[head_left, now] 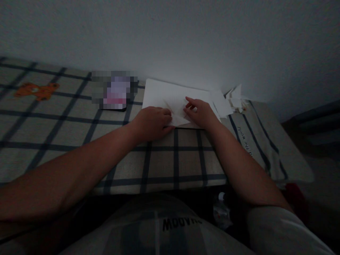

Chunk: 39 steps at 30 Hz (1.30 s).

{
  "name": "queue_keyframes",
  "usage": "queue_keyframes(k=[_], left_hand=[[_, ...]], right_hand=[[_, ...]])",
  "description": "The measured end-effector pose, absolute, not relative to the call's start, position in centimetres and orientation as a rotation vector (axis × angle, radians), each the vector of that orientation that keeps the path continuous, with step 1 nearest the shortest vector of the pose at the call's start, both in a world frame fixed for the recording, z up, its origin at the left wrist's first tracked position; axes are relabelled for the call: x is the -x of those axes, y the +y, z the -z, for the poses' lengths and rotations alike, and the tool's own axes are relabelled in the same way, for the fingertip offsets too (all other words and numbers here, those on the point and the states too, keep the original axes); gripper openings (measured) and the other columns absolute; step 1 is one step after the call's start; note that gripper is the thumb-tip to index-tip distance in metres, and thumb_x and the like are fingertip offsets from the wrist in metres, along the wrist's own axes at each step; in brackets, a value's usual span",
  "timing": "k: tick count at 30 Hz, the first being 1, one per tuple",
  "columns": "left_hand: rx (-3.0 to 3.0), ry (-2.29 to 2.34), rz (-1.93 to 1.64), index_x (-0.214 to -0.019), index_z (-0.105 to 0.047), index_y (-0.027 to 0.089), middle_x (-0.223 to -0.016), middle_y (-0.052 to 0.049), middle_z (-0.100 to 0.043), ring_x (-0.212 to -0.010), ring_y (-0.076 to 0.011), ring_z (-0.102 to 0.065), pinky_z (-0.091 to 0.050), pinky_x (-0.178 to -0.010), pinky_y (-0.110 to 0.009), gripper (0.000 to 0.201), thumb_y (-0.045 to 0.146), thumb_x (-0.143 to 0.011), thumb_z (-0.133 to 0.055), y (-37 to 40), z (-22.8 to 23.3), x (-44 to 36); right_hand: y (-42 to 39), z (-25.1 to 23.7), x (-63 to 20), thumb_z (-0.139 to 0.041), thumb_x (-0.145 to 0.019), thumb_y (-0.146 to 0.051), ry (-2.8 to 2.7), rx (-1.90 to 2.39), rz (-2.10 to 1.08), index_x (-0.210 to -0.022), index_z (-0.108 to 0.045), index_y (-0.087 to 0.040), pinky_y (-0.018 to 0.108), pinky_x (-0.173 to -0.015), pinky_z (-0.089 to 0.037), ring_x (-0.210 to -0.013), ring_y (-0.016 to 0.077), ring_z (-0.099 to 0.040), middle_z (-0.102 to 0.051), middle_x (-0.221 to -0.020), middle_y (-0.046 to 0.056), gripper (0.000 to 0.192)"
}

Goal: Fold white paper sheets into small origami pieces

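Note:
On a white sheet or pad [162, 90] lies a folded piece of thin white paper [180, 120]. My left hand [154, 122] is closed at its left end, fingers curled over the paper and thumb along the near edge. Just right of it, my right hand [200, 111] hovers at the paper's other side, index finger and thumb apart. The paper's exact folds are too dim to make out.
A checked cloth [162, 161] covers the table against the wall [170, 42]. Left of the sheet lies a blurred-out phone-like object [117, 94]; farther left, an orange cutout [36, 91]. White paper pieces [235, 101] pile at the right. A plastic bottle [222, 210] stands below the table edge.

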<state>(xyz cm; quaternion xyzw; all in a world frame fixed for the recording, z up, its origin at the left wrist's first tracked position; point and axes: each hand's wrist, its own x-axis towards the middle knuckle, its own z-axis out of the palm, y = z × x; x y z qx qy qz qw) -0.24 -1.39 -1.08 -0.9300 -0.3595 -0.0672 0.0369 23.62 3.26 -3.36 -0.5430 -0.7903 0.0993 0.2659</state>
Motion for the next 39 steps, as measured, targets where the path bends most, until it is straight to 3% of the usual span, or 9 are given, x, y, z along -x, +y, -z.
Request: queue_keyframes(k=[4,7,11,16,20,24,32,36,39], left_hand=[[2.883,-1.236,0.236,-0.103,-0.076,0.019,-0.118,-0.008,-0.074,-0.105,-0.0259,-0.07,-0.05,-0.086,-0.037,0.041,0.042,-0.1,-0.042,-1.4,1.1,0.0],[2.857,-1.326,0.325,-0.098,-0.075,0.017,-0.113,-0.009,-0.075,-0.105,-0.0259,-0.07,-0.05,-0.087,-0.037,0.041,0.039,-0.101,-0.041,-1.4,1.0,-0.1],[2.738,-1.52,0.707,-0.109,-0.07,0.019,-0.118,-0.009,-0.071,-0.109,-0.0241,-0.065,-0.05,-0.094,-0.037,0.028,0.035,-0.096,-0.051,-0.7,1.1,0.5],[2.47,-1.915,1.118,-0.125,-0.06,0.017,-0.127,-0.013,-0.063,-0.09,-0.0184,-0.064,-0.052,-0.086,-0.034,0.043,0.038,-0.088,-0.065,1.4,1.7,1.5],[2.579,-2.033,1.18,-0.096,-0.07,0.019,-0.095,-0.007,-0.071,-0.083,-0.0198,-0.061,-0.047,-0.077,-0.033,0.031,0.047,-0.091,-0.057,2.9,1.9,1.9],[2.667,-2.026,1.261,-0.073,-0.065,0.019,-0.07,-0.002,-0.06,-0.072,-0.0171,-0.053,-0.039,-0.066,-0.029,0.034,0.047,-0.09,-0.057,3.1,2.0,1.8],[2.621,-2.155,1.691,-0.076,-0.067,0.019,-0.071,0.0,-0.062,-0.068,-0.0151,-0.052,-0.038,-0.063,-0.027,0.025,0.042,-0.084,-0.063,1.6,1.1,1.2],[2.614,-2.202,1.759,-0.075,-0.066,0.02,-0.07,0.0,-0.061,-0.067,-0.0154,-0.052,-0.037,-0.06,-0.027,0.027,0.045,-0.084,-0.063,1.0,0.7,1.0],[2.658,-2.177,1.89,-0.074,-0.065,0.02,-0.07,0.001,-0.063,-0.065,-0.0143,-0.052,-0.039,-0.062,-0.026,0.025,0.044,-0.083,-0.066,0.9,0.7,0.6]], right_hand=[[3.2,3.1,-23.3,-0.068,-0.081,-0.018,-2.055,1.506,-0.4,-0.136,-0.065,-0.013,0.039,-0.088,-0.052,-0.086,0.0201,-0.066,-0.075,-0.099,0.009,0.055],[2.8,2.3,-23.2,-0.069,-0.081,-0.019,-1.976,1.528,-0.551,-0.125,-0.072,-0.014,0.036,-0.081,-0.052,-0.079,0.0181,-0.065,-0.076,-0.092,0.007,0.045],[2.6,1.7,-23.1,-0.069,-0.082,-0.026,-1.805,1.516,-0.767,-0.103,-0.08,-0.017,0.033,-0.068,-0.05,-0.067,0.0158,-0.062,-0.072,-0.074,0.003,0.025],[2.6,1.7,-23.1,-0.069,-0.08,-0.026,-1.601,1.339,-0.876,-0.096,-0.076,-0.019,0.03,-0.064,-0.049,-0.067,0.0143,-0.063,-0.071,-0.074,0.001,0.019],[2.5,1.6,-23.0,-0.07,-0.079,-0.025,-1.524,1.291,-0.942,-0.093,-0.073,-0.02,0.031,-0.067,-0.052,-0.073,0.0157,-0.067,-0.071,-0.073,0.001,0.015],[2.5,1.6,-22.9,-0.071,-0.078,-0.025,-1.485,1.272,-1.005,-0.09,-0.072,-0.02,0.032,-0.069,-0.052,-0.072,0.0155,-0.068,-0.07,-0.071,0.0,0.013],[3.1,2.4,-22.8,-0.072,-0.079,-0.032,-1.321,1.219,-1.171,-0.107,-0.07,-0.022,0.029,-0.07,-0.052,-0.077,0.0145,-0.068,-0.071,-0.084,0.001,0.03],[3.2,2.9,-22.5,-0.073,-0.077,-0.046,-1.404,1.178,-1.325,-0.088,-0.071,-0.019,0.029,-0.072,-0.052,-0.084,0.0162,-0.068,-0.074,-0.093,0.007,0.03],[3.1,3.1,-22.1,-0.075,-0.074,-0.05,-1.374,1.13,-1.331,-0.083,-0.068,-0.019,0.029,-0.072,-0.052,-0.081,0.016,-0.068,-0.074,-0.085,0.006,0.033]])
